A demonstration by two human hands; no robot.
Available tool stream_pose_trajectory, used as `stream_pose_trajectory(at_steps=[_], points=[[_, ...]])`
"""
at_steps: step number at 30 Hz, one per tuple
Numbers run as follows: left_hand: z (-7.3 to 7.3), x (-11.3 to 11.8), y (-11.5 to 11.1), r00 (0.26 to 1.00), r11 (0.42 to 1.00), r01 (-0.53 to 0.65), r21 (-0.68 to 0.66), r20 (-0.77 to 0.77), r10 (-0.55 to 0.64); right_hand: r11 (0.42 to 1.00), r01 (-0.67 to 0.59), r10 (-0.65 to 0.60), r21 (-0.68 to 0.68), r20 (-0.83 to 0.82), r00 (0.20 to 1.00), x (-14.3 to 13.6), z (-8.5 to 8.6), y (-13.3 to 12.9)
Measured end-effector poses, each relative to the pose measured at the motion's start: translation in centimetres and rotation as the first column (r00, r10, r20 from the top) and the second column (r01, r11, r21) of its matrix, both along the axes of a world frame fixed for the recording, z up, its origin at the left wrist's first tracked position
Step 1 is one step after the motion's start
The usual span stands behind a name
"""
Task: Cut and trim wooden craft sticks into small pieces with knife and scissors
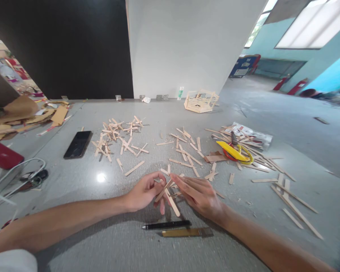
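Between my hands, just above the grey table, are a few crossed wooden craft sticks (172, 203). My left hand (149, 190) grips them from the left, its thumb and index finger closed on one stick and the lower fingers partly behind. From the right, my right hand (198, 193) pinches the upper end of the sticks, its fingers pressed together. One stick points down toward the table's near side. A black pen (167, 225) lies below the hands, beside a brownish-yellow flat strip (184, 232).
Loose sticks (134, 168) are scattered beyond my hands. A black phone (78, 144) and a cable (31, 160) lie left. Yellow-handled scissors (235, 152) rest on sticks at right. A stick frame (201, 102) and a glue tube (180, 93) stand near the white panel (187, 45).
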State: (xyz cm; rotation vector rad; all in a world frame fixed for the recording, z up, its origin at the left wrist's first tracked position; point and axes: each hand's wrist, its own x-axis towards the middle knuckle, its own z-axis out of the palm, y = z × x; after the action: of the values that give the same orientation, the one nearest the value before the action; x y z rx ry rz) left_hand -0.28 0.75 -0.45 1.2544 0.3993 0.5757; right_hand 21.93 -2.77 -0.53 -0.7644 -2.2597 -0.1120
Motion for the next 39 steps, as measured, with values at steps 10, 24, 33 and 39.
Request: stream_pose_trajectory(at_steps=[10, 24, 33, 39], points=[[0.9, -0.1, -0.1, 0.995, 0.995, -0.074, 0.062, -0.064, 0.078, 0.995, 0.100, -0.096, 0.029, -0.120, 0.988, -0.9, -0.1, 0.0], [0.5, -0.2, -1.5, 0.950, 0.916, -0.301, 0.267, -0.006, 0.313, 0.935, -0.055, -0.120, -0.350, -0.458, 0.881, -2.8, -0.1, -1.2], [0.6, -0.6, -1.6, 0.959, 0.886, -0.225, 0.406, -0.070, 0.276, 0.708, -0.278, -0.296, -0.649, -0.631, 0.717, -2.9, -0.3, -0.9], [0.6, -0.7, -1.6, 0.961, 0.879, -0.198, 0.433, -0.092, 0.262, 0.631, -0.358, -0.308, -0.688, -0.646, 0.698, -3.1, 0.2, -0.6]])
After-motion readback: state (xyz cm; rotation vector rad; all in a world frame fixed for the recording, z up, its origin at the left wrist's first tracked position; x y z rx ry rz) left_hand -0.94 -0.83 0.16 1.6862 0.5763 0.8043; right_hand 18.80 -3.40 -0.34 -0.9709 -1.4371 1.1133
